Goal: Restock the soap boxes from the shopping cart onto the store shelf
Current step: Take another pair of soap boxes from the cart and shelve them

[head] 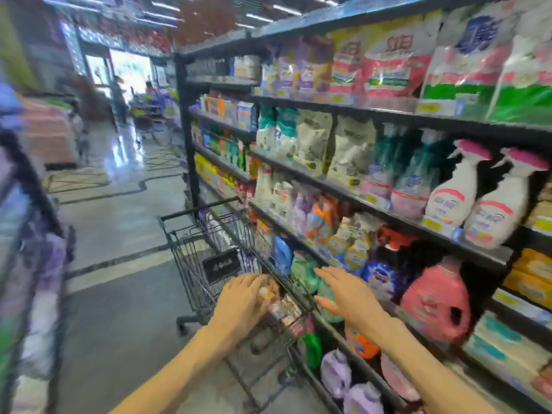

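We have our left hand (pixel 243 297) down in the near end of the shopping cart (pixel 191 249), fingers curled over a small soap box (pixel 266 291) that shows yellowish between them; we judge it gripped, though blur hides how firmly. More soap boxes (pixel 285 312) lie just beyond and below that hand, against the cart's right wall at its near corner, stacked roughly along the cart's length. Their faces are too smeared to read.

Our right hand (pixel 346 291) hangs flat and relaxed, holding nothing, between the cart's right rim and the store shelf (pixel 418 225), just in front of the green pouches (pixel 304 271) on a lower tier.

The box lies left of the shelf, so the coming move runs rightward across the cart rim. The right hand is nearer the shelf, the left nearer the stock, which suggests a hand-over or a direct reach by the left.

The cart's far end looks mostly bare wire, with purplish packs (pixel 221 234) along its right side. The shelf tiers hold spray bottles (pixel 478 198), a pink detergent jug (pixel 433 297) and refill bags; where the soap belongs we cannot tell.
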